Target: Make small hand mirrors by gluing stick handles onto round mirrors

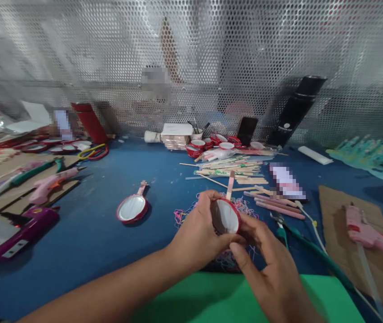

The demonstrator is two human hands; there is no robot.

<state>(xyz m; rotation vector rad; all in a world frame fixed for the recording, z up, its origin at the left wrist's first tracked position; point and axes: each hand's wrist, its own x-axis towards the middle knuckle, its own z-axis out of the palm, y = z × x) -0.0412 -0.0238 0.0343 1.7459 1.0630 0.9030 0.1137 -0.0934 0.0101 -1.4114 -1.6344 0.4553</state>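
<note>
In both hands, above the blue table, is a shallow round lid with a red rim and a pale inside. A flat wooden stick stands up from its top edge. My left hand is closed around the lid's left side, its thumb along the bottom rim. My right hand pinches the right side, with fingers partly behind the rim and the thumb low in front. Tangled coloured threads lie beneath the hands. A similar lid with a stick rests on the table to the left.
Loose wooden sticks and more red-rimmed lids lie behind the hands. To the right are green-handled pliers, a phone and a pink glue gun on cardboard. A green sheet lies in front. A purple device sits left.
</note>
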